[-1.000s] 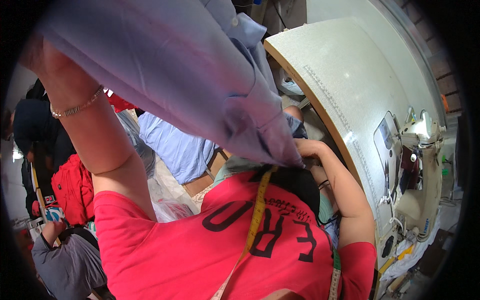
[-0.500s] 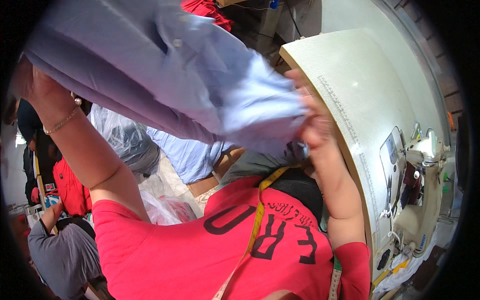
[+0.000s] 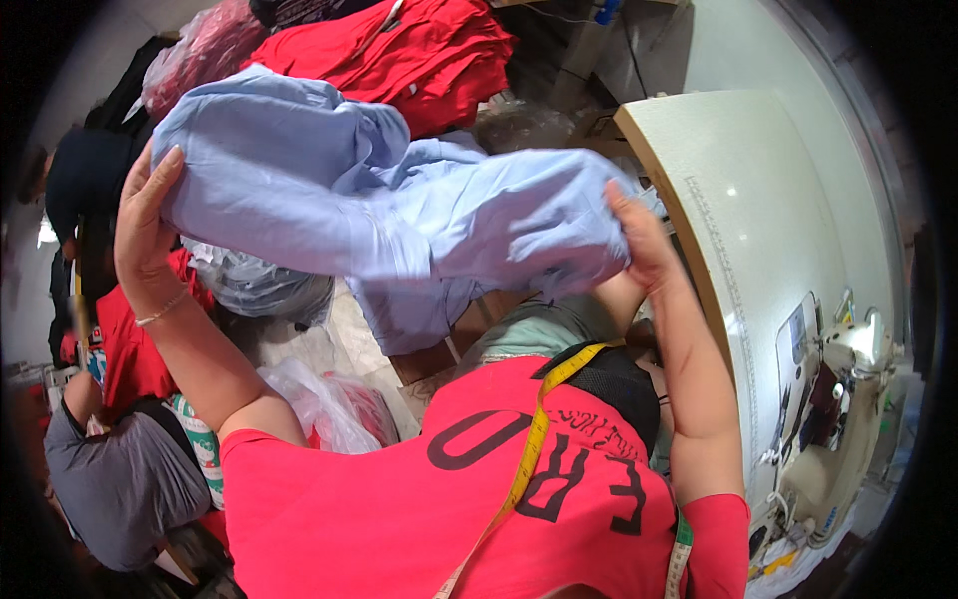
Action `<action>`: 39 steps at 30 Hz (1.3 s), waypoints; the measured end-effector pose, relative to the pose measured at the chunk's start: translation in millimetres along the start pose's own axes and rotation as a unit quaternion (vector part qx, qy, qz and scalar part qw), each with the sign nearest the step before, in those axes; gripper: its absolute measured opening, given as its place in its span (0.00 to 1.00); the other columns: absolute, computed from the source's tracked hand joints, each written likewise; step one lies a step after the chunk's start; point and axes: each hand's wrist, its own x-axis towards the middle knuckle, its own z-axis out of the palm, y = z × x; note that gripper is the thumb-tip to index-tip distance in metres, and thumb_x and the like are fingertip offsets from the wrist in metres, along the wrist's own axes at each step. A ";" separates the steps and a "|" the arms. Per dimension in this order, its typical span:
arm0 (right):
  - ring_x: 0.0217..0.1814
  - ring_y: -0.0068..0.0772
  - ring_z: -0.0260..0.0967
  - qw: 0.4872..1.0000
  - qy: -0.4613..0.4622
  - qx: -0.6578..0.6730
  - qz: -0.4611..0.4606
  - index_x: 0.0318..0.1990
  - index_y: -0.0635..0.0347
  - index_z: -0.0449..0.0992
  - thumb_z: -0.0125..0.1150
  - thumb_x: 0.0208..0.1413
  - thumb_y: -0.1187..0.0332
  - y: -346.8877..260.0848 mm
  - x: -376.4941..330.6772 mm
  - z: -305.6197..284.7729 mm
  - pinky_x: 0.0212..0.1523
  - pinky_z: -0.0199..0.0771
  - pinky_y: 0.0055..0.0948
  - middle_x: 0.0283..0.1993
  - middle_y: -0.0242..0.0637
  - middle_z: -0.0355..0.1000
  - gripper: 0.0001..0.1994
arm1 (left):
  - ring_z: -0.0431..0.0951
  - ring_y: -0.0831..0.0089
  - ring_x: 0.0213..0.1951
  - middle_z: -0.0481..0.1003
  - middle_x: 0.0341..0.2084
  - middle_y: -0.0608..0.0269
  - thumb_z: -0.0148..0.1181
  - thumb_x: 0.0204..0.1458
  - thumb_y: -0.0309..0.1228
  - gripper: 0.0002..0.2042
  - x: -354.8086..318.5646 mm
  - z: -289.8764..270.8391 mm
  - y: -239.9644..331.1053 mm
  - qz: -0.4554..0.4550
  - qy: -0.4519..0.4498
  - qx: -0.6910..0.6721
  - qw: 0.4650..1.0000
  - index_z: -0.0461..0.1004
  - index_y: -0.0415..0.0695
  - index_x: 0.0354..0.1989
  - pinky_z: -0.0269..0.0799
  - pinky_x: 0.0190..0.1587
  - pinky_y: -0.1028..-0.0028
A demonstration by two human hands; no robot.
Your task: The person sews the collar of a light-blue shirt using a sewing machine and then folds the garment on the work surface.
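A light blue shirt is stretched between my two hands, bunched and folded along its length. At its left end, my left hand closes on the cloth, thumb on the near side. My right hand grips the opposite end, thumb up over the fabric and the other fingers partly hidden. Below the held shirt, more light blue cloth shows over a cardboard box; whether it belongs to the same shirt I cannot tell. A yellow measuring tape hangs down my red T-shirt.
To my right stands a white sewing table with a sewing machine. Red garments are heaped at the far side. Plastic bags lie on the left, near a person in grey.
The shirt has come lower and turned, with its button no longer showing. My left hand has shifted right and come into clearer view; the red heap beyond is now uncovered.
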 end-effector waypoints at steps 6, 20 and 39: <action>0.51 0.32 0.66 0.966 -0.096 0.084 -0.225 0.49 0.68 0.66 0.48 0.60 0.69 -87.1 72.1 5.9 0.56 0.64 0.32 0.50 0.42 0.69 0.14 | 0.71 0.75 0.40 0.72 0.41 0.62 0.61 0.49 0.35 0.23 57.3 -116.6 -40.9 -0.062 0.159 0.235 0.957 0.67 0.39 0.53 0.65 0.44 0.78; 0.38 0.17 0.63 0.982 -0.065 -0.100 -0.148 0.39 0.50 0.73 0.57 0.45 0.68 -46.0 90.0 -31.3 0.41 0.60 0.21 0.38 0.24 0.71 0.11 | 0.66 0.74 0.51 0.66 0.51 0.61 0.59 0.48 0.30 0.24 -98.8 -86.6 -57.5 -0.060 0.104 0.098 0.988 0.65 0.38 0.55 0.61 0.54 0.74; 0.30 0.15 0.62 0.959 0.127 -0.246 -0.059 0.31 0.56 0.73 0.51 0.44 0.75 66.7 72.6 -113.1 0.38 0.62 0.19 0.28 0.24 0.68 0.07 | 0.74 0.75 0.37 0.72 0.37 0.67 0.64 0.44 0.28 0.21 -169.1 -22.4 -276.2 -0.383 -0.042 -0.162 0.908 0.68 0.44 0.49 0.73 0.40 0.73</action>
